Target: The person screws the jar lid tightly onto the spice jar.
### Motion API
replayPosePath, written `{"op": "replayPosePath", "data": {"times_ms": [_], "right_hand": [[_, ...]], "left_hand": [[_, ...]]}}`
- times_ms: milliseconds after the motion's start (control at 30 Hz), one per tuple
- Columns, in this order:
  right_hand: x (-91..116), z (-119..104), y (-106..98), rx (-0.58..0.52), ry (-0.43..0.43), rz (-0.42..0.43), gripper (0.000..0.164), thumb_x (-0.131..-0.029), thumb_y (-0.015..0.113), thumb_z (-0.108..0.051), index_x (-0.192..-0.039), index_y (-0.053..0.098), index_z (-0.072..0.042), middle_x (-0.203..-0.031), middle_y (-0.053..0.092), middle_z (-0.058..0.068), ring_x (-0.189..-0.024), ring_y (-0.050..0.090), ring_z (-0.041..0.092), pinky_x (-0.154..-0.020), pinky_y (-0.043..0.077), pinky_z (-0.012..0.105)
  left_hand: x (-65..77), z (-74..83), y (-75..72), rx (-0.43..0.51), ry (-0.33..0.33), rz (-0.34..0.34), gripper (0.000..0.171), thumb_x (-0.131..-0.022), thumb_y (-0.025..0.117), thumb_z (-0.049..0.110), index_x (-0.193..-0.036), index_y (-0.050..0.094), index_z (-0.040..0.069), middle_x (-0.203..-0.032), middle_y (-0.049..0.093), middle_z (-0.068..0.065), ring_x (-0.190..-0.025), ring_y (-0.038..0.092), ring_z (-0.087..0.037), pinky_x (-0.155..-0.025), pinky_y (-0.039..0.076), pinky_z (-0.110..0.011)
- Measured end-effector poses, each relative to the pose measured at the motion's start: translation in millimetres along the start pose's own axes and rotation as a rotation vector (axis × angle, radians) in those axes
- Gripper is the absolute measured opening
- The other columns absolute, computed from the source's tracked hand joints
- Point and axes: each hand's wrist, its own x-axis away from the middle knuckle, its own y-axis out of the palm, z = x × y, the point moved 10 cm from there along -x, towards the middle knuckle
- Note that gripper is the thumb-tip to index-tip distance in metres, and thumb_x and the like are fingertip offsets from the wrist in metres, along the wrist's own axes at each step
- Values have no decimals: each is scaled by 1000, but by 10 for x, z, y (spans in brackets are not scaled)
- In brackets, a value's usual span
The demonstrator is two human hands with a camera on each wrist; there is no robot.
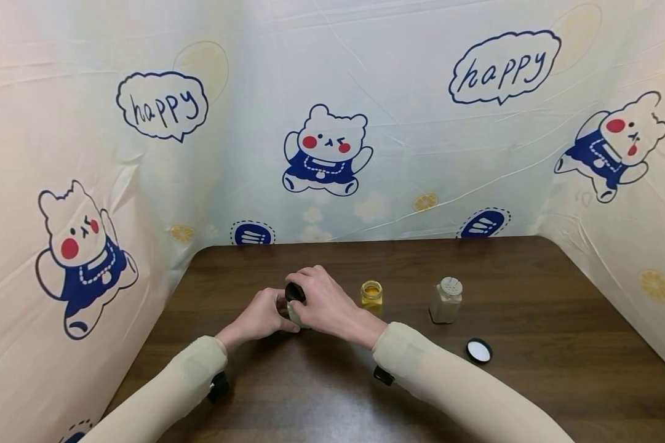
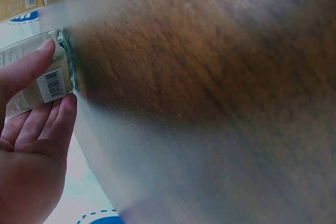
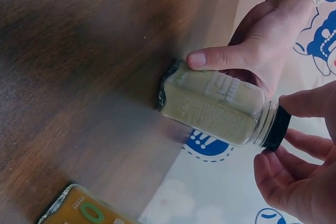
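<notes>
My left hand (image 1: 261, 315) grips a square glass spice jar (image 3: 210, 103) of pale powder around its lower body, thumb on one side and fingers on the other. The jar stands upright on the table; a barcode label (image 2: 52, 84) shows in the left wrist view. Thumb and fingers of my right hand (image 1: 328, 303) pinch the black lid (image 3: 278, 128) on top. Below the lid, the jar's glass neck threads show in the right wrist view. Just right of my hands is a glass jar of yellow powder (image 1: 372, 301), uncovered, its mouth showing.
Farther right stands another glass jar (image 1: 445, 307) with a perforated shaker top. In front of it a loose black lid (image 1: 479, 351) lies with its white inside up. All are on a dark wooden table (image 1: 310, 394), with a printed curtain (image 1: 398, 154) behind.
</notes>
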Motion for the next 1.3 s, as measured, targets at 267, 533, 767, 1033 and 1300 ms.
{"op": "replayPosePath", "data": {"times_ms": [267, 533, 767, 1033, 1300], "right_hand": [[-6, 22, 22, -5, 5, -5, 39, -97, 75, -15, -134, 69, -4, -129, 69, 11, -117, 59, 26, -96, 54, 34], [-9, 26, 22, 7, 0, -13, 39, -97, 76, -15, -133, 69, -3, -127, 70, 11, -116, 60, 26, -96, 54, 34], [-18, 40, 35, 26, 5, -22, 40, -97, 77, -17, -134, 69, -5, -129, 69, 10, -119, 60, 26, -98, 53, 34], [31, 115, 42, 11, 34, -58, 55, -97, 77, -27, -146, 61, -10, -144, 61, 9, -130, 54, 28, -105, 50, 43], [89, 195, 99, -242, 28, -115, 54, -100, 67, -3, -152, 54, -8, -149, 58, 7, -144, 44, 25, -117, 41, 43]], "left_hand": [[11, 37, -10, 14, 23, 0, 46, -77, 94, 0, -118, 75, 1, -110, 77, -6, -101, 75, -21, -87, 61, -34], [0, -6, 11, 21, -2, -7, 46, -76, 93, -2, -118, 76, 5, -109, 77, -3, -100, 75, -18, -87, 61, -31], [3, -19, 19, 24, 5, -10, 45, -77, 92, -3, -118, 76, 5, -107, 78, -2, -96, 75, -17, -83, 61, -29], [7, -15, 31, 35, 11, -14, 43, -78, 91, -3, -117, 77, 5, -107, 78, -3, -96, 75, -17, -84, 62, -31], [1, -34, 18, 37, 0, -4, 44, -76, 92, -3, -116, 77, 7, -108, 78, -3, -100, 75, -18, -89, 61, -32]]}}
